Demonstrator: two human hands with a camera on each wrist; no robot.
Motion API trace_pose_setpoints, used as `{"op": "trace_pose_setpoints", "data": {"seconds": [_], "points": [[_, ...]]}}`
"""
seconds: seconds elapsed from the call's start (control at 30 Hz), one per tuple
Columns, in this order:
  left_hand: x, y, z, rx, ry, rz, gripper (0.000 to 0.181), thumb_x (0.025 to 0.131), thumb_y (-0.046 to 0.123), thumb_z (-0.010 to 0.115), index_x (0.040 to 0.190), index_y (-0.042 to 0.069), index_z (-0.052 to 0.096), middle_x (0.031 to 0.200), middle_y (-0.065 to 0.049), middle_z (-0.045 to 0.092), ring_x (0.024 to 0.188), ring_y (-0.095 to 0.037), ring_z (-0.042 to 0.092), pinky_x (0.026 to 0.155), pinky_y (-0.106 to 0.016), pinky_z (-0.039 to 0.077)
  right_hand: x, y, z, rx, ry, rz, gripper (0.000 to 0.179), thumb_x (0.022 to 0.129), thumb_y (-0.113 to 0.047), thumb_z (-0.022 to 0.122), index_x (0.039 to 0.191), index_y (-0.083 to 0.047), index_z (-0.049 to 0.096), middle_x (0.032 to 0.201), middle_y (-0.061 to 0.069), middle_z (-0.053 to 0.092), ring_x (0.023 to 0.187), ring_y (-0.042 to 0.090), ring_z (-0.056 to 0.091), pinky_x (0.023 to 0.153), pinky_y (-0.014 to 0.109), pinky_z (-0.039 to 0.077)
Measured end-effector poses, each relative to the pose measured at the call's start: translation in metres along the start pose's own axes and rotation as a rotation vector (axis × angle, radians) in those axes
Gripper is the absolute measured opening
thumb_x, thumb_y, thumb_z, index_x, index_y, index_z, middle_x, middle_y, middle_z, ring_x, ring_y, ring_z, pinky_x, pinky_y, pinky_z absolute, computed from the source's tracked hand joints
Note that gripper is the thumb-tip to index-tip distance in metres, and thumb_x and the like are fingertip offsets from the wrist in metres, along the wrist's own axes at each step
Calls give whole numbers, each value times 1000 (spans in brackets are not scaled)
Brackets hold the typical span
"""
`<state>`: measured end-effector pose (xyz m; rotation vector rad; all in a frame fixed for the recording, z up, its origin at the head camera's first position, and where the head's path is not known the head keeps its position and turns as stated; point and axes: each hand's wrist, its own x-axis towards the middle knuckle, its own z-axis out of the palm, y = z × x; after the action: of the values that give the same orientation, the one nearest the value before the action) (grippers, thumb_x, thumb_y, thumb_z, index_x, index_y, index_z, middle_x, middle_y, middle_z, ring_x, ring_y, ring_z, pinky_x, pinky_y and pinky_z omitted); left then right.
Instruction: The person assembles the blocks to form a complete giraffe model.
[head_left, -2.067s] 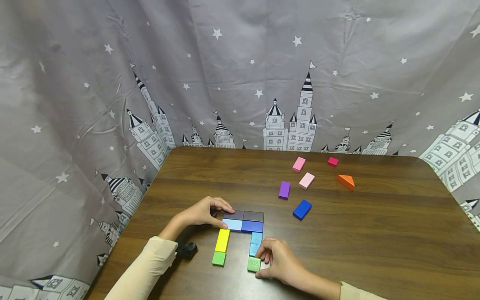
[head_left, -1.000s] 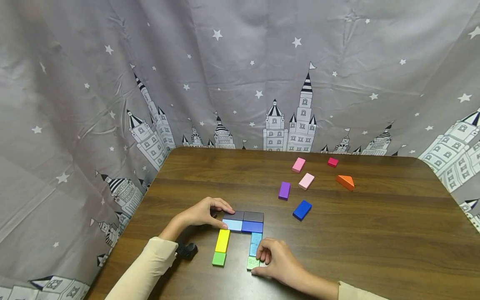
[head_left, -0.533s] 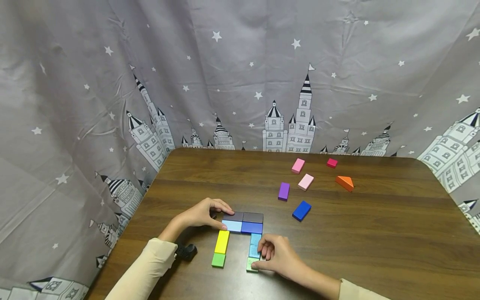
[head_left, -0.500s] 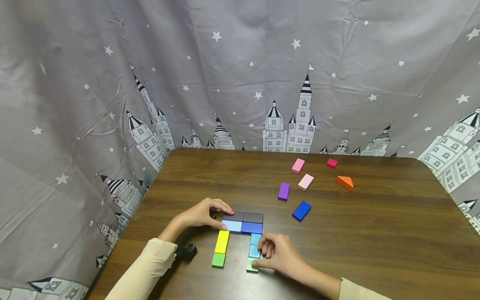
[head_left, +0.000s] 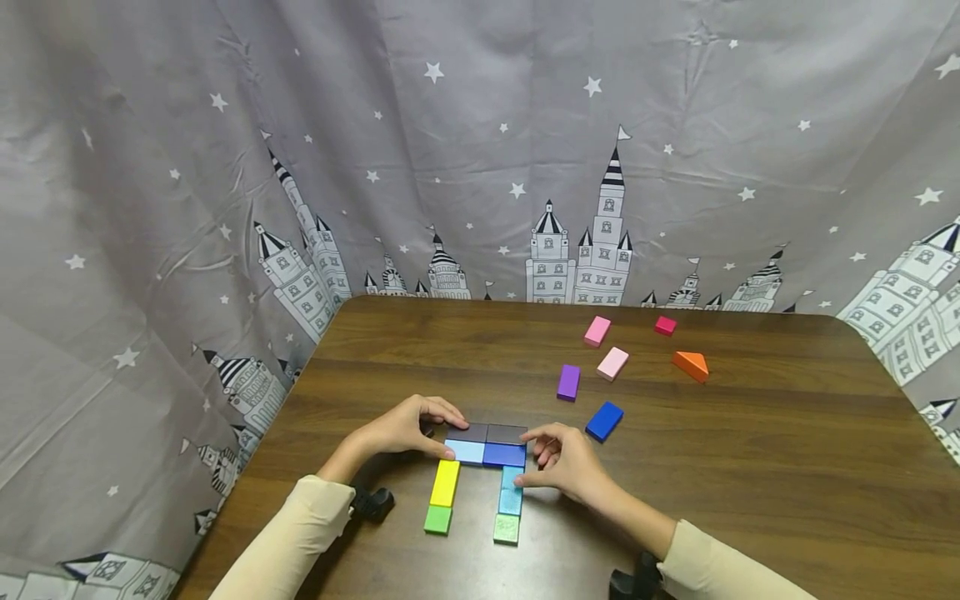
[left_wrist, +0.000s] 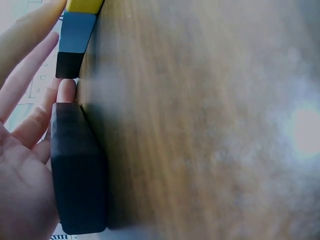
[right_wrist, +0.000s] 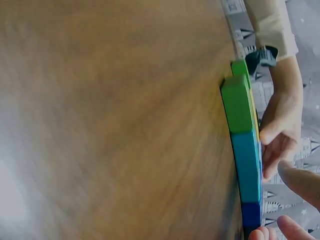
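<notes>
Head cam: your L hand (head_left: 405,429), thumb & fingers apart, touches light-blue blk (head_left: 468,452) + gray blk (head_left: 474,434); your R hand (head_left: 567,462), thumb & index spread, by cyan blk (head_left: 510,498), contact unclear. Only R wrist cam shows outer side of green blk (right_wrist: 237,107). Brown table (head_left: 420,358), gray castle-print curtain (head_left: 457,154) behind.

The curtain (head_left: 465,108) is grey with white stars (head_left: 518,191) and black-and-white castles (head_left: 611,217), the tabletop (head_left: 420,350) brown wood grain, the sleeves (head_left: 292,533) cream. The rectangular blocks (head_left: 445,483) run yellow, green, several blues, purple, pinks and crimson; the dark slabs (head_left: 506,433) are probably charcoal, sheen blurring their shade. The triangular block (head_left: 692,365) is orange.
</notes>
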<state>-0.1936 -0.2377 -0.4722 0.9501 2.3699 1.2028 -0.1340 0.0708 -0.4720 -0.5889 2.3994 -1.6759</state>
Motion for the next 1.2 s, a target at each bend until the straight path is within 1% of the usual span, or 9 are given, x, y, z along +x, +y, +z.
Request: {"op": "trace_pose_setpoints", "data": {"seconds": [0.07, 0.17, 0.3, 0.4, 0.53, 0.73, 0.93, 1.07, 1.2], "points": [[0, 0, 0, 2, 4, 8, 41, 78, 17, 87, 115, 6, 75, 117, -4, 69, 113, -23, 60, 99, -45, 47, 4, 2, -2, -4, 3, 2, 49, 62, -2, 94, 105, 8, 71, 80, 12, 60, 67, 18, 56, 58, 20, 48], [0, 0, -1, 7, 9, 13, 41, 78, 17, 87, 115, 7, 75, 116, -3, 69, 112, -21, 60, 98, -40, 48, 9, 4, -2, -19, 10, 0, 50, 61, -3, 95, 104, 8, 71, 79, 12, 60, 67, 19, 56, 59, 20, 49], [1, 1, -3, 9, 21, 14, 42, 77, 18, 88, 115, 8, 75, 116, -1, 69, 113, -19, 60, 100, -33, 46, 13, 7, -2, -34, 16, 3, 51, 59, -3, 96, 103, 8, 72, 78, 10, 60, 67, 20, 56, 59, 20, 49], [1, 1, -4, 2, 36, 24, 43, 76, 19, 89, 115, 7, 75, 116, -1, 69, 113, -20, 60, 98, -34, 47, 14, 8, -2, -36, 9, 16, 50, 58, -2, 96, 102, 8, 72, 78, 10, 60, 68, 20, 56, 59, 20, 49], [-3, -3, -6, -17, 70, 24, 43, 76, 19, 89, 115, 6, 74, 117, -3, 69, 113, -21, 60, 96, -38, 49, 14, 9, -3, -39, 1, 30, 49, 58, -1, 95, 101, 8, 72, 78, 11, 60, 68, 19, 55, 59, 20, 48], [-14, -5, -9, -37, 146, -1, 47, 76, 14, 88, 118, 3, 72, 119, -6, 68, 116, -23, 60, 100, -44, 47, 15, 9, -4, -47, -6, 30, 50, 59, -2, 95, 101, 7, 72, 77, 10, 60, 67, 17, 55, 58, 20, 48], [-28, -7, -13, -24, 225, -53, 54, 76, 13, 88, 124, 0, 68, 122, -12, 67, 115, -31, 60, 99, -49, 47, 15, 8, -4, -31, -13, 42, 50, 59, -2, 95, 102, 7, 72, 76, 10, 60, 66, 16, 54, 57, 20, 47], [-40, -7, -15, -16, 243, -94, 57, 78, 14, 87, 128, -2, 65, 124, -16, 66, 112, -35, 61, 96, -49, 49, 15, 9, -2, -15, -19, 49, 50, 59, -1, 95, 103, 8, 72, 76, 10, 60, 65, 15, 54, 57, 20, 47], [-49, -6, -16, -22, 250, -125, 57, 79, 13, 86, 128, -6, 63, 124, -20, 66, 106, -35, 64, 91, -45, 53, 15, 9, -1, -13, -19, 51, 50, 59, -1, 95, 102, 7, 72, 76, 9, 60, 64, 14, 53, 57, 20, 47]]}}
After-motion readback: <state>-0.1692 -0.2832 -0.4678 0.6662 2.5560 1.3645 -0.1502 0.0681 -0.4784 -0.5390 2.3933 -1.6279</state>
